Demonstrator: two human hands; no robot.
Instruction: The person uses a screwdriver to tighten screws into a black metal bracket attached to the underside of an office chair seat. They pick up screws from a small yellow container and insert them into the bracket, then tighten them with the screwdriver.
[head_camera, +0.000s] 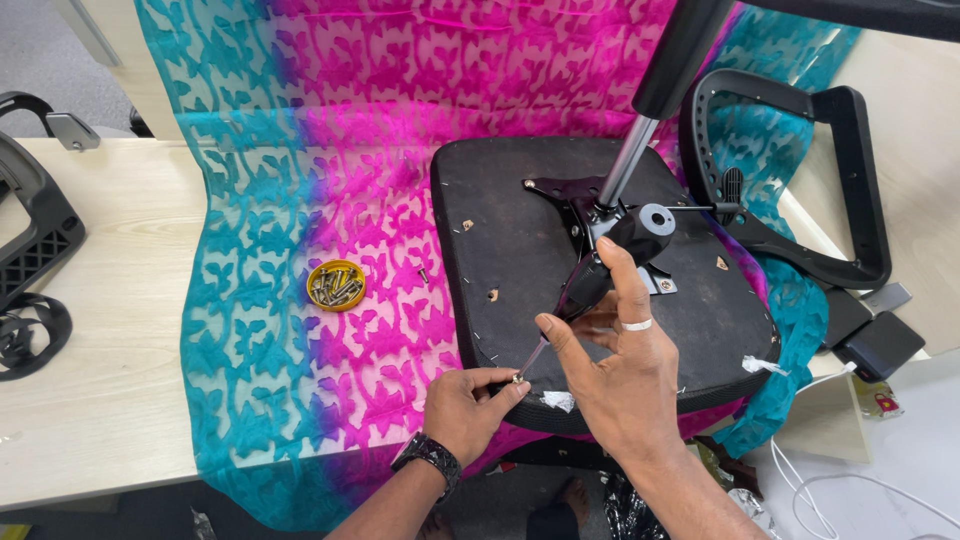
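Head view, near to far; left hand (468, 408), dark watch on the wrist, is pinched shut on a small screw (517, 378) at the front edge of the upturned seat base (520, 260); thumb and fingertips close around the screw head, tip of the screwdriver (572, 300) meeting it there; right hand (612, 375), ring on one finger, wraps the dark handle of the screwdriver loosely, index finger lying along it, other fingers spread, so a guiding hold rather than a hard clench; shaft runs down-left from handle to screw.

Judgement on doing it well: keep the driver in line with the screw, not tilted, so the tip stays seated; let the pinching fingers only steady the screw, clear of the tip; press lightly along the shaft while turning; the seat base lies on loose patterned cloth (300, 300), so it could shift under sideways push.

Farther: yellow dish of screws (336, 285) on the cloth left of the seat, well apart from the hands; one loose screw (423, 274) just beside the seat edge; metal mechanism plate (575, 205) with gas-lift column (628, 160) rising from the seat centre; black armrest frame (800, 170) at right; pale wooden table (100, 330) under all.
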